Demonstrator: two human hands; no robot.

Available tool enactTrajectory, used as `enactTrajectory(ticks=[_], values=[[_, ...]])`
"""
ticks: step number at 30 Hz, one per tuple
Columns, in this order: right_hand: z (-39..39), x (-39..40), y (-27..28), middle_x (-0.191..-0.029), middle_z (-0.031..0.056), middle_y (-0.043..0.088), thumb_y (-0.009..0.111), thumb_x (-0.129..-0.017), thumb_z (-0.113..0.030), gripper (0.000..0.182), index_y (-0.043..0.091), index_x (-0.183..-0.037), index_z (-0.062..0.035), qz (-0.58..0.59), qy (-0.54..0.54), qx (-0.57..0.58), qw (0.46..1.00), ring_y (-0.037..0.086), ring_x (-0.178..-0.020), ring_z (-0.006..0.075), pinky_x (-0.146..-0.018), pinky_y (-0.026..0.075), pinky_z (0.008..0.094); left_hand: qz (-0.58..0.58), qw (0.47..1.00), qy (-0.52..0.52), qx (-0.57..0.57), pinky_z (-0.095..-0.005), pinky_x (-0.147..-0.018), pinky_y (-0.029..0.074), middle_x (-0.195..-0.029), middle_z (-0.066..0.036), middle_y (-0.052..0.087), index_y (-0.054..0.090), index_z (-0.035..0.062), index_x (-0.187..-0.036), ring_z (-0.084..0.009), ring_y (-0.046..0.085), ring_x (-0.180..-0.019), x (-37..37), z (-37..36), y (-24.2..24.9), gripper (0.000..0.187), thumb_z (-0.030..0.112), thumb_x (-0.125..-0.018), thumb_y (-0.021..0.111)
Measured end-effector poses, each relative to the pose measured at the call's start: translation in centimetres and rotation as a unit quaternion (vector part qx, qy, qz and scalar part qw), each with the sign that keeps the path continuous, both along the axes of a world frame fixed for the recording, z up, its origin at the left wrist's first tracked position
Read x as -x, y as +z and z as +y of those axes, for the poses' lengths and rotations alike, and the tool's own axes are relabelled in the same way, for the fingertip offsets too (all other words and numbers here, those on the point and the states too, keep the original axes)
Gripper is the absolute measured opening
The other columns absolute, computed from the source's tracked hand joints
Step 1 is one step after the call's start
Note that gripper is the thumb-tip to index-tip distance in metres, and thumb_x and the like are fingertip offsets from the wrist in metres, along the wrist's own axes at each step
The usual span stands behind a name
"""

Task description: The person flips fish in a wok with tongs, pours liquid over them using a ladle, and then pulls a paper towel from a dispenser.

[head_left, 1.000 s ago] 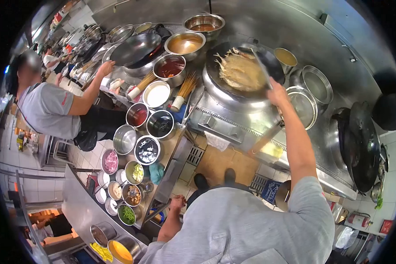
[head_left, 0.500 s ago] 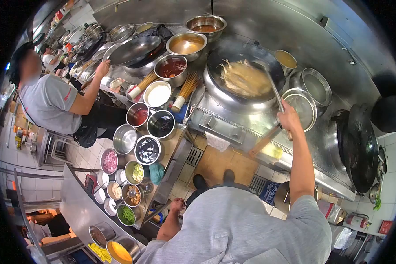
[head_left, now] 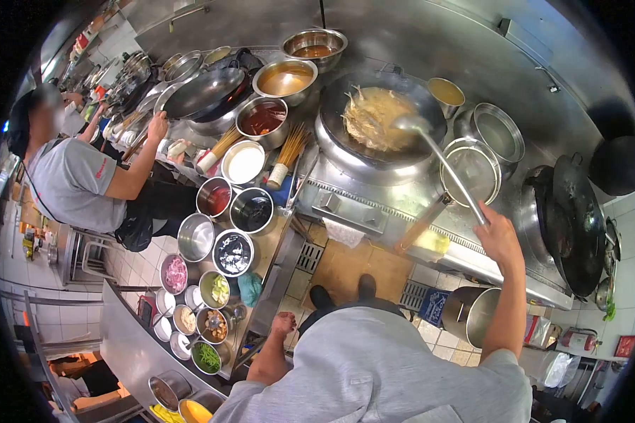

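My right hand (head_left: 496,233) is closed around the handle of a long metal ladle (head_left: 450,166). Its bowl is over the right side of a black wok (head_left: 430,95) on the range. In the wok, what look like whole fish (head_left: 363,118) lie in cloudy yellowish liquid, with steam rising. My left hand (head_left: 283,323) hangs low beside my body with its fingers curled, near the edge of the prep counter; whether anything is in them is hidden. A strainer (head_left: 473,170) with a wooden handle rests on the range between the wok and my right hand.
Left of the wok stand bowls of broth (head_left: 286,77) and dark red sauce (head_left: 262,118). The prep counter carries several pots and ingredient tins, including green vegetables (head_left: 206,357). A co-worker (head_left: 77,176) holds another wok (head_left: 204,94) at far left. A large black wok (head_left: 575,225) stands at right.
My right hand has moved right and down toward me, drawing the ladle back; its bowl now shows at the wok's right side. The fish look shifted. My left hand stays low.
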State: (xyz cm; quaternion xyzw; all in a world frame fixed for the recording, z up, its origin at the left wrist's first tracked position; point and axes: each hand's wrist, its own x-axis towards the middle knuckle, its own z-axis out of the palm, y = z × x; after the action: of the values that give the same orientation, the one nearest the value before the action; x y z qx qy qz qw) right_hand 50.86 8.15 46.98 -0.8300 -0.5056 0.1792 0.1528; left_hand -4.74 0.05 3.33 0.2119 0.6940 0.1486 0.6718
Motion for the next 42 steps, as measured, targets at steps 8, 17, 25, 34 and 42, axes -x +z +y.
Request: enactTrajectory(ticks=[8,17,25,34,42], values=[[-0.9,1.6,-0.8,-0.081,0.0231,0.061,0.065,-0.077,-0.015,0.056,0.051,-0.131,-0.0037,0.06,0.031,0.052,0.996,0.061,-0.075,0.0268,-0.076,0.046,0.0356,0.034,0.999,-0.038,-0.019,-0.0276,-0.048,0.04,-0.067,0.0,0.054,0.056,0.008,-0.094,-0.0129,0.053,-0.056,-0.8,1.2,-1.0,0.009,0.013,-0.087,0.054],[4.1,2.5,-6.1,-0.086,0.0253,0.063,0.061,-0.082,-0.019,0.052,0.051,-0.131,-0.0057,0.083,0.121,-0.007,0.989,0.064,-0.082,0.035,-0.078,0.048,0.0397,-0.035,0.999,0.024,-0.022,-0.03,-0.051,0.041,-0.069,-0.001,0.054,0.057,0.0067,-0.097,-0.0156,0.054,-0.06,-0.7,0.6,-0.9,0.013,0.016,-0.088,0.055],[9.6,0.9,-6.2,-0.088,0.0187,0.064,0.06,-0.085,-0.021,0.048,0.051,-0.132,-0.014,-0.158,0.201,-0.106,0.961,0.061,-0.082,0.0396,-0.075,0.049,0.0445,-0.005,0.998,0.06,-0.003,-0.0289,-0.044,0.04,-0.065,-0.004,0.055,0.058,0.0016,-0.098,-0.015,0.05,-0.05,0.1,-4.3,-0.9,0.014,0.011,-0.088,0.055],[13.8,-1.5,-4.7,-0.089,0.0104,0.06,0.055,-0.084,-0.015,0.055,0.045,-0.137,-0.0246,-0.295,0.296,-0.038,0.908,0.063,-0.08,0.03,-0.07,0.051,0.043,0.109,0.993,0.029,-0.023,-0.0286,-0.047,0.041,-0.066,-0.003,0.056,0.06,0.0039,-0.096,-0.0148,0.052,-0.054,-1.9,-6.8,2.1,0.013,0.014,-0.089,0.056],[17.2,-2.3,-5.6,-0.094,0.0105,0.059,0.047,-0.085,-0.006,0.053,0.047,-0.135,-0.0226,-0.332,0.245,-0.001,0.911,0.063,-0.089,0.0265,-0.076,0.051,0.0397,0.075,0.996,0.027,-0.04,-0.0277,-0.047,0.041,-0.066,-0.001,0.055,0.06,0.0064,-0.085,-0.013,0.051,-0.054,-3.2,-4.7,2.4,0.011,0.013,-0.088,0.052]])
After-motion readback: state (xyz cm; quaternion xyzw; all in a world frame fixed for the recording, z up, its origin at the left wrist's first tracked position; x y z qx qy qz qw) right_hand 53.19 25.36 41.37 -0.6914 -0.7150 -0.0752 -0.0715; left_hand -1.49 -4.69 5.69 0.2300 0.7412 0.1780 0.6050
